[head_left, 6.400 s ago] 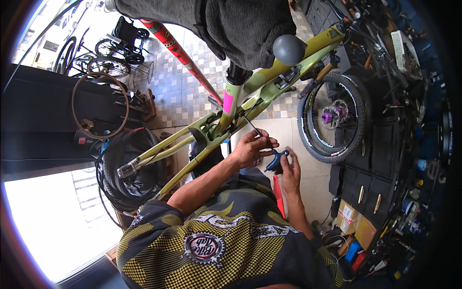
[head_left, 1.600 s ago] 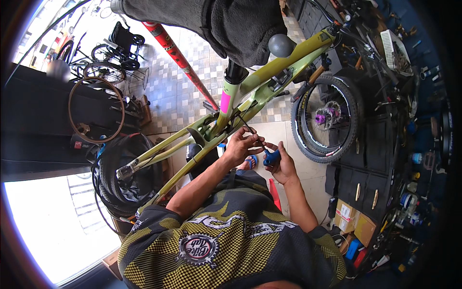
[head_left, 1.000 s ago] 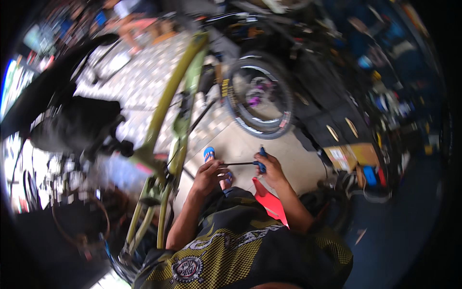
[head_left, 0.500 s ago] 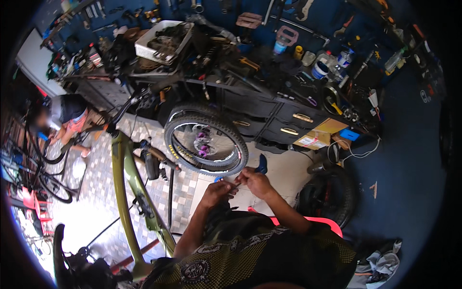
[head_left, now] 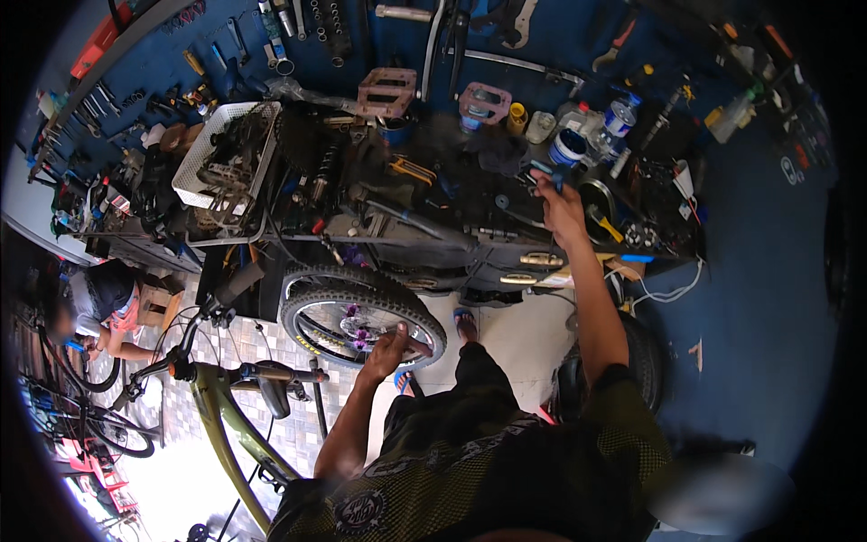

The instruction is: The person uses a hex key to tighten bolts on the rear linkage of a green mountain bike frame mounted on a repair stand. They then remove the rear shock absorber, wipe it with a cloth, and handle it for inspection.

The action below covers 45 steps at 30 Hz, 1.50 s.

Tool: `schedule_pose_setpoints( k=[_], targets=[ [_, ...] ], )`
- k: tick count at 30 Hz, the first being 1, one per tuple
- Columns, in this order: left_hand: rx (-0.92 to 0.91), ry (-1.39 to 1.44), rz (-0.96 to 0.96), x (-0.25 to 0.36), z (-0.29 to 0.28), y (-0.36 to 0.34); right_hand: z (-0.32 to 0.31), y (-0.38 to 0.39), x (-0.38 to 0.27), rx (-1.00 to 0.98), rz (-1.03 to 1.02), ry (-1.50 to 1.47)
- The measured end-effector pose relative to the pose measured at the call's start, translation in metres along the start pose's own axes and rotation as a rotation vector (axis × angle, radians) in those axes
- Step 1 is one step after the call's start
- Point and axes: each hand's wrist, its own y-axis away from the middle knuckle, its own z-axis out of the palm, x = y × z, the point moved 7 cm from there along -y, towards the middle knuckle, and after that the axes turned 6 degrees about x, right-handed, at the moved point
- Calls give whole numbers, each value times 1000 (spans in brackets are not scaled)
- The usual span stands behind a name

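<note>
My left hand [head_left: 386, 354] is low over a spare bicycle wheel [head_left: 302, 321], thumb up, fingers loosely apart, with nothing visible in it. My right hand [head_left: 560, 206] reaches over the cluttered workbench [head_left: 470, 237], gripping a blue-handled tool [head_left: 557, 181] beside a white-and-blue tub [head_left: 567, 147], a dark bowl and a yellow-handled tool [head_left: 607, 226]. The olive-green bicycle frame [head_left: 217, 420] stands to my left.
A white plastic basket of parts [head_left: 221, 158] sits on the bench's left. Tools hang on the blue pegboard [head_left: 352, 45]. A co-worker [head_left: 108, 307] crouches by another bicycle at the far left. A dark tyre [head_left: 643, 357] leans at the right, near the blue wall.
My view has swung from the bicycle frame to the workbench. My hands have separated: the right has moved up and forward over the bench with the blue-handled tool, the left remains lower.
</note>
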Motion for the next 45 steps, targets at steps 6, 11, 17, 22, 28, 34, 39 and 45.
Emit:
schedule_pose_setpoints(
  k=[6, 11, 17, 22, 28, 34, 39, 45],
  targets=[
    [16, 135, 107, 66, 48, -87, 41, -183, 10, 100, -674, 1092],
    [40, 254, 210, 159, 88, -134, 36, -254, 51, -48, -659, 1402],
    [236, 452, 112, 175, 84, -188, -6, -256, -9, 200, -734, 923],
    [200, 535, 117, 205, 132, -240, -29, -212, -11, 99, -187, 756],
    [328, 728, 78, 178, 156, -275, 34, -101, 12, -311, -465, 395],
    [886, 370, 178, 160, 9, -225, -35, -135, 13, -201, -191, 654],
    [1105, -679, 704, 254, -43, -228, -81, -201, 41, -56, -243, 484],
    [879, -1169, 481, 282, -58, -286, -59, -231, 65, -135, -151, 657]
  ],
)
